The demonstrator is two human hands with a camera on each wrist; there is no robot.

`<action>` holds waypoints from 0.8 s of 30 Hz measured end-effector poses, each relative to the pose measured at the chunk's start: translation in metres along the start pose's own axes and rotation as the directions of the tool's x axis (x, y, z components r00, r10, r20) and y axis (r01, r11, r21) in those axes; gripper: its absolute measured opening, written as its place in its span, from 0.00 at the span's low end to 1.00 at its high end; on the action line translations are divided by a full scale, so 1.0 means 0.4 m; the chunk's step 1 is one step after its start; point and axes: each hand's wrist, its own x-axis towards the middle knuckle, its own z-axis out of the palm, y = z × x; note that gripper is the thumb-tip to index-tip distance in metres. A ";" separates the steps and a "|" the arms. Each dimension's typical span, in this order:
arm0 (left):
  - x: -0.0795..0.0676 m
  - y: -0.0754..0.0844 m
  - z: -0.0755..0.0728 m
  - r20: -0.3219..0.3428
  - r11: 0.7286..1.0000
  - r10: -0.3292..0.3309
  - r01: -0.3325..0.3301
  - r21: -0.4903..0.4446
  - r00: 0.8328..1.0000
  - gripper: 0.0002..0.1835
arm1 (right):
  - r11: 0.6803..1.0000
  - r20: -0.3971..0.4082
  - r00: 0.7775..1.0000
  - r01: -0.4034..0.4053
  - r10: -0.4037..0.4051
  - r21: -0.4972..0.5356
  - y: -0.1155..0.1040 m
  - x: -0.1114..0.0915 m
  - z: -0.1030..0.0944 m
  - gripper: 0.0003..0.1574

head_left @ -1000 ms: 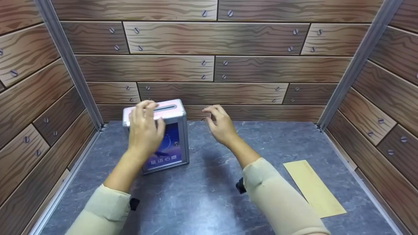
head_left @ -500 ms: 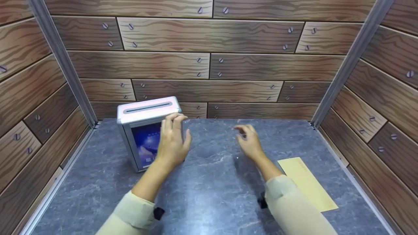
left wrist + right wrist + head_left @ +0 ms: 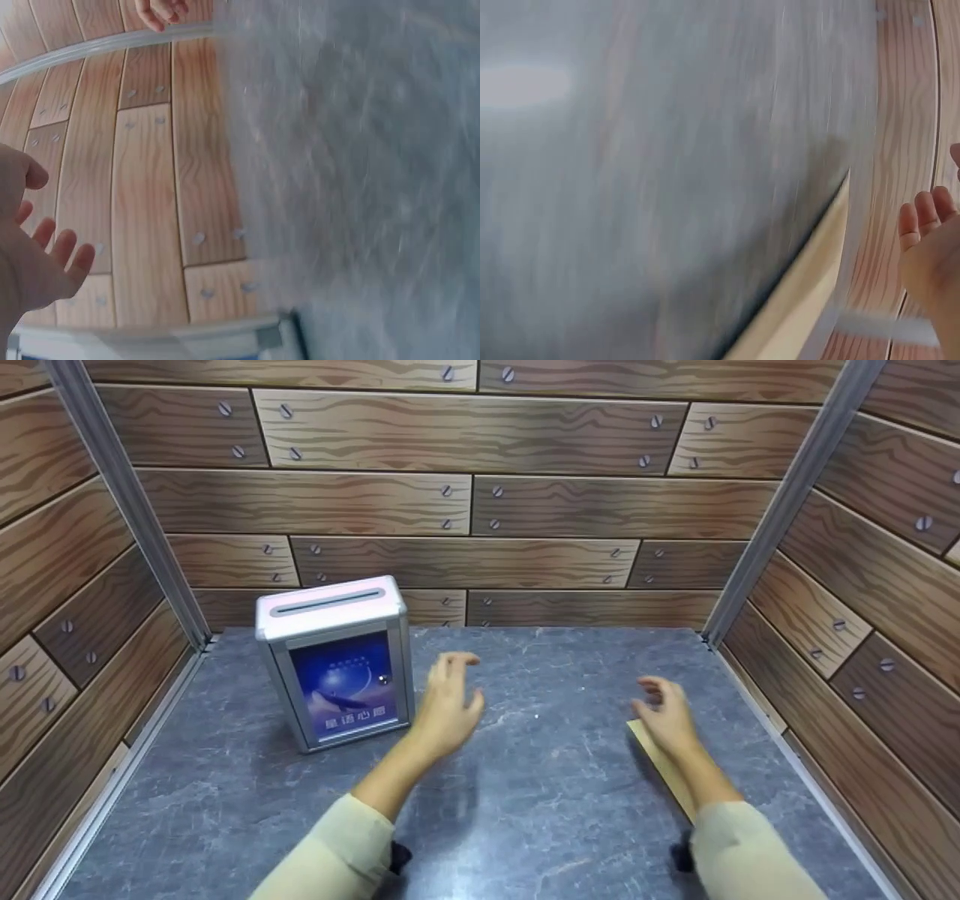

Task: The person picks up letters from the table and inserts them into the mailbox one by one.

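Across the grey desk (image 3: 555, 795), a slotted box (image 3: 341, 682) stood toward the back left. The left hand (image 3: 448, 709), released, hovered beside it; the right hand (image 3: 670, 720), likewise loose, hung over the yellow paper (image 3: 667, 769).

Just one box here, a silver-framed one (image 3: 344, 675) with a pink-white top and a blue picture front! One long grey slot (image 3: 328, 601), one small round metal fitting (image 3: 383, 679), four large pale characters (image 3: 355, 717). Over to the paper: one flat, yellow, oblong piece (image 3: 666, 769). Two grips, both bare: one left grip (image 3: 448, 711), one right grip (image 3: 670, 720)! Two cream cloth sleeves (image 3: 330, 847), one grey marbled table (image 3: 540, 787), three wood-patterned plank walls (image 3: 480, 502), two grey metal corner posts (image 3: 127, 502).
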 end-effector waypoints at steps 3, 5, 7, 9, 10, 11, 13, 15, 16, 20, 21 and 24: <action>0.000 0.013 0.053 0.053 0.998 -0.015 0.018 -0.063 0.998 0.26 | 0.997 0.010 0.999 -0.049 0.050 -0.064 0.056 -0.024 -0.068 0.29; 0.001 0.024 0.088 0.074 0.994 -0.007 0.015 -0.104 0.997 0.25 | 0.990 0.032 0.995 -0.093 0.096 -0.102 0.089 -0.040 -0.109 0.32; 0.004 0.040 0.123 0.100 0.991 -0.004 0.017 -0.133 0.995 0.25 | 0.981 0.083 0.984 -0.147 0.158 -0.130 0.114 -0.056 -0.148 0.36; 0.009 0.058 0.157 0.137 0.986 -0.001 0.023 -0.162 0.991 0.25 | 0.969 0.134 0.966 -0.205 0.223 -0.136 0.134 -0.074 -0.182 0.41; 0.012 0.067 0.174 0.158 0.985 -0.003 0.030 -0.170 0.987 0.25 | 0.962 0.172 0.951 -0.236 0.258 -0.138 0.142 -0.083 -0.200 0.43; 0.015 0.077 0.191 0.181 0.983 -0.006 0.038 -0.177 0.983 0.25 | 0.954 0.196 0.937 -0.264 0.289 -0.144 0.151 -0.093 -0.215 0.45; 0.020 0.096 0.225 0.221 0.982 -0.011 0.052 -0.182 0.975 0.26 | 0.937 0.222 0.913 -0.313 0.342 -0.155 0.166 -0.113 -0.240 0.48; 0.024 0.115 0.258 0.257 0.981 -0.014 0.062 -0.182 0.966 0.26 | 0.921 0.250 0.890 -0.343 0.382 -0.186 0.181 -0.132 -0.260 0.50; 0.029 0.126 0.275 0.270 0.982 -0.013 0.062 -0.176 0.963 0.26 | 0.915 0.262 0.881 -0.352 0.395 -0.196 0.188 -0.138 -0.270 0.50; 0.043 0.156 0.343 0.311 0.984 0.005 0.050 -0.172 0.950 0.26 | 0.906 0.319 0.849 -0.371 0.420 -0.204 0.202 -0.155 -0.293 0.50; 0.044 0.159 0.359 0.318 0.984 0.011 0.046 -0.173 0.948 0.26 | 0.907 0.332 0.845 -0.373 0.420 -0.198 0.203 -0.157 -0.294 0.50; 0.045 0.169 0.406 0.344 0.981 0.011 0.057 -0.186 0.939 0.26 | 0.910 0.356 0.837 -0.371 0.415 -0.187 0.200 -0.159 -0.289 0.49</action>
